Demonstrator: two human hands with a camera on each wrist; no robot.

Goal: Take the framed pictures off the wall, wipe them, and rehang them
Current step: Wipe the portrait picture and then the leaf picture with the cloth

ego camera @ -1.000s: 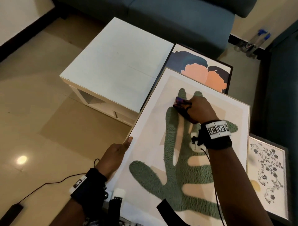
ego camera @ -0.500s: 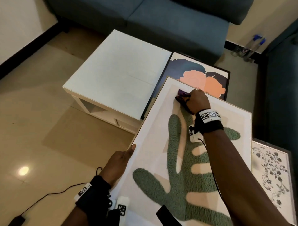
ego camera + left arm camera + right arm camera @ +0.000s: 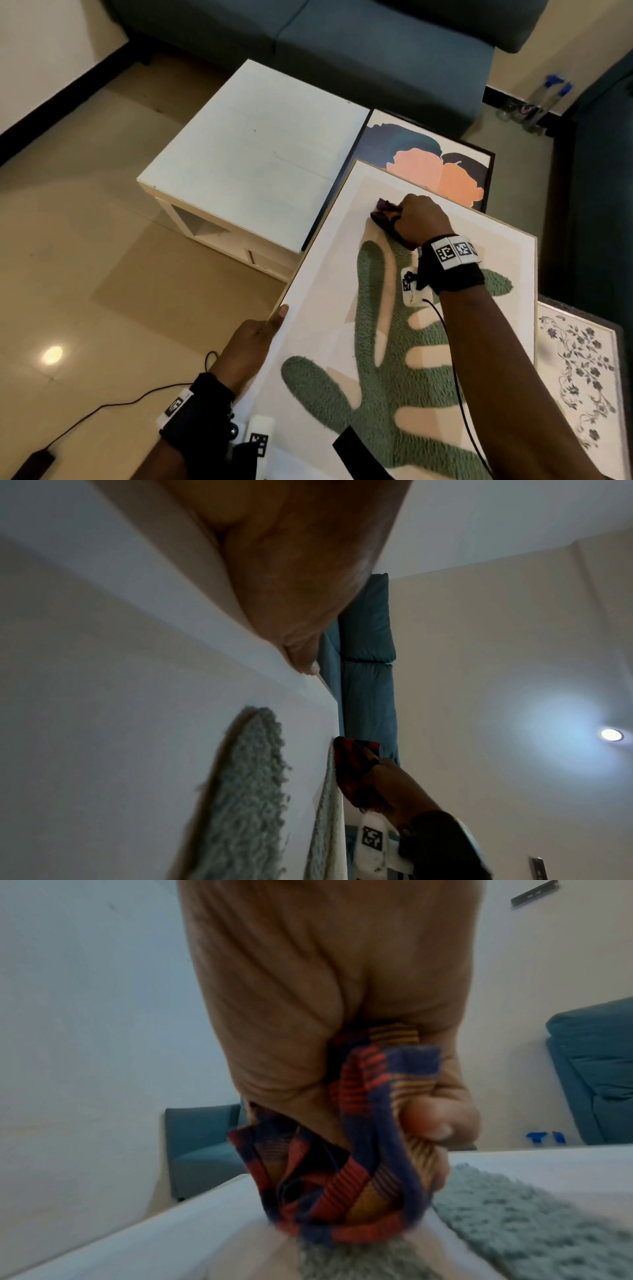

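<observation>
Wiping step in hand — picture (image 3: 394, 342) off the wall, tilted near the surface (image 3: 253, 164). Right hand (image 3: 423, 219) clenched on cloth (image 3: 346, 1164) near its top border. Left hand (image 3: 251, 346) clasping left edge. Next: sweep remaining glass, then rehang.

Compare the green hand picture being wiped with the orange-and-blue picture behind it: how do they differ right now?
The green hand picture has a white frame; the orange-and-blue picture a black one. The first is gripped by the left hand and rubbed with the cloth in the right hand; the second lies untouched, partly covered by it. Both are off the wall.
</observation>
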